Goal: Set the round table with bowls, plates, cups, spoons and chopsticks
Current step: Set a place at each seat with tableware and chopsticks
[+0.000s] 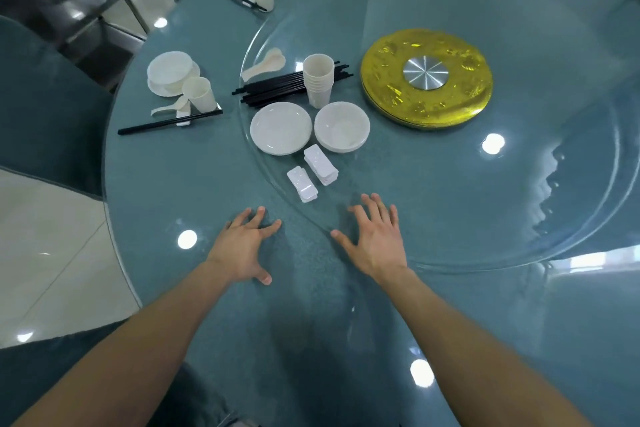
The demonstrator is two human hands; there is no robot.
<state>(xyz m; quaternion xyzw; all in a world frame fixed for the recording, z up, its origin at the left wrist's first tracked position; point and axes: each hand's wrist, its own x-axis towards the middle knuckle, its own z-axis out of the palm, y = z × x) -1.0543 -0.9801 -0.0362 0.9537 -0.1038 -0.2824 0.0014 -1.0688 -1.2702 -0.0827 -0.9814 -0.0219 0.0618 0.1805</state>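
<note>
While the left hand (242, 246) and right hand (375, 236) spread slack, empty fingers (369, 204) over the worktop (207, 184), the supplies sit just beyond on its glass turntable (485, 218). The stacked plates (280, 128) and bowls (342, 126) look slick and breakable, so lift them by the rim. The nested cups (318, 83) are probably light; grasp the wall. Pinch the thin chopsticks (273, 88) mid-length.

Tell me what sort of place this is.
Probably a restaurant's banquet or private dining room: a big round table with a glass turntable, stacked cups and bundled chopsticks waiting on it, and matching place settings already laid along the edge.
</note>
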